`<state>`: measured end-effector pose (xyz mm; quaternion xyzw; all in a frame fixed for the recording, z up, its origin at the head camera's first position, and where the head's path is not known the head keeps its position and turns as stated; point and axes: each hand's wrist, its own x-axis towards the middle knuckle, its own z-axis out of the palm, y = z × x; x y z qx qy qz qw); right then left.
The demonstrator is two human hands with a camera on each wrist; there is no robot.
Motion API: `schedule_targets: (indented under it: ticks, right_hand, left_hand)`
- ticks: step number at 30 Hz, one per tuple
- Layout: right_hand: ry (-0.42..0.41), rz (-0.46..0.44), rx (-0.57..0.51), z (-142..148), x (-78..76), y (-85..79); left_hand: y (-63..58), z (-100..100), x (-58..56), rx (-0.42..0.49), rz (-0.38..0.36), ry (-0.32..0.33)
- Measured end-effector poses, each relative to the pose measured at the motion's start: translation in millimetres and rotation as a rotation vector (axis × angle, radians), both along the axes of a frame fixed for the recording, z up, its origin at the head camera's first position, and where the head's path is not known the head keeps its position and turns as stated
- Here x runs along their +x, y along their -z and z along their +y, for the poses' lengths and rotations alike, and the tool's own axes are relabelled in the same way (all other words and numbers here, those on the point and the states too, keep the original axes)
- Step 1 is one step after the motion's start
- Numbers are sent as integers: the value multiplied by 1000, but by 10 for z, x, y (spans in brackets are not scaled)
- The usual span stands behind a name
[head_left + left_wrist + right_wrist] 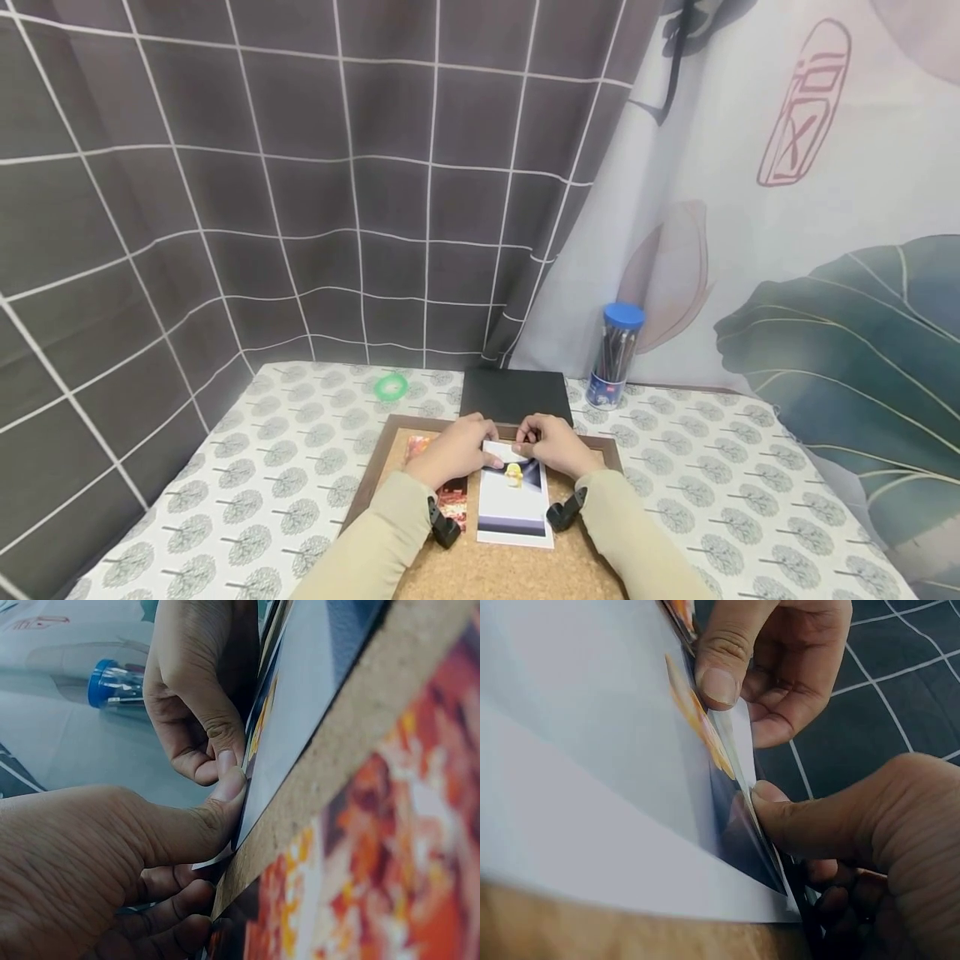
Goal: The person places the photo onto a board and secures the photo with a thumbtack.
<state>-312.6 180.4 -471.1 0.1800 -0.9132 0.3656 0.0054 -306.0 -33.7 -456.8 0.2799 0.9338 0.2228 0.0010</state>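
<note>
A white-bordered photo print (512, 512) with a small yellow figure lies over the cork board (517, 571), its upper edge lifted. My left hand (459, 450) pinches that upper edge near the left corner, thumb (724, 682) on the picture side and fingers behind. Close beside it, my right hand (555, 446) pinches the same edge toward the right corner, thumb on the front and the other fingers curled behind. A white strip (741, 731) shows along the edge between the hands. To the left, a red-orange picture (390, 847) is on the cork, partly hidden by my left hand and wrist.
The board has a brown frame (367, 492) and rests on a tree-patterned tablecloth (277, 467). Behind it are a flat black box (516, 393) and a blue-lidded jar (617, 354) of thin dark sticks. A green tape roll (391, 386) lies at the back left.
</note>
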Motion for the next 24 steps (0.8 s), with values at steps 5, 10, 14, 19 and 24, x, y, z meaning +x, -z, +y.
schedule_targets:
  ticks: [5, 10, 14, 19, 24]
  right_hand:
    - [11, 12, 16, -20, 0, 31]
    - [-7, 37, 22, -14, -11, 35]
    - [-36, 63, 25, 12, -23, 50]
    - [-58, 66, 18, 37, -17, 69]
    - [-66, 60, 6, 43, -37, 49]
  left_hand:
    - [8, -12, 18, -5, 5, -4]
    - [1, -5, 28, -16, 19, -9]
    - [-10, -2, 35, -22, 29, -8]
    - [1, 1, 35, -35, 41, -4]
    - [-13, -38, -12, -79, 103, 1]
